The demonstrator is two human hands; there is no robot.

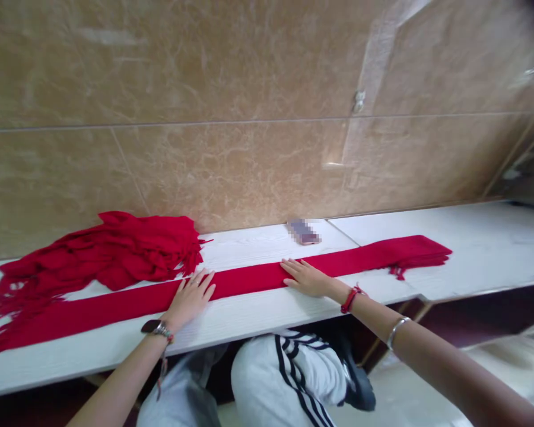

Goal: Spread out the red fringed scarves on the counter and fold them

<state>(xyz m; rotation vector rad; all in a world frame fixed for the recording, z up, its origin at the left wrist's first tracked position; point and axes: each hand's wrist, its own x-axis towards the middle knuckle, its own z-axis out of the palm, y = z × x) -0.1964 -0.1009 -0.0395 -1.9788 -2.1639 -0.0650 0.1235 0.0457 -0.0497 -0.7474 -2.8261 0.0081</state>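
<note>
A long red scarf (249, 280) lies flat in a narrow strip along the white tabletop. Its left end has loose fringe; the right end is folded over in layers, with a tassel hanging at the near side. My left hand (190, 301) rests on the middle of the strip with fingers spread. Farther right, my right hand (306, 277) lies flat on the same scarf, fingers stretched out. Neither hand grips the cloth. Behind the strip's left part sits a crumpled heap of red fringed cloth (129, 252), close to my left hand.
A phone (305, 232) lies on the white tabletop (258, 317) near the wall, behind my right hand. The tan marble-patterned wall (231, 172) rises along the table's back edge. My knees (267, 373) are under the front edge.
</note>
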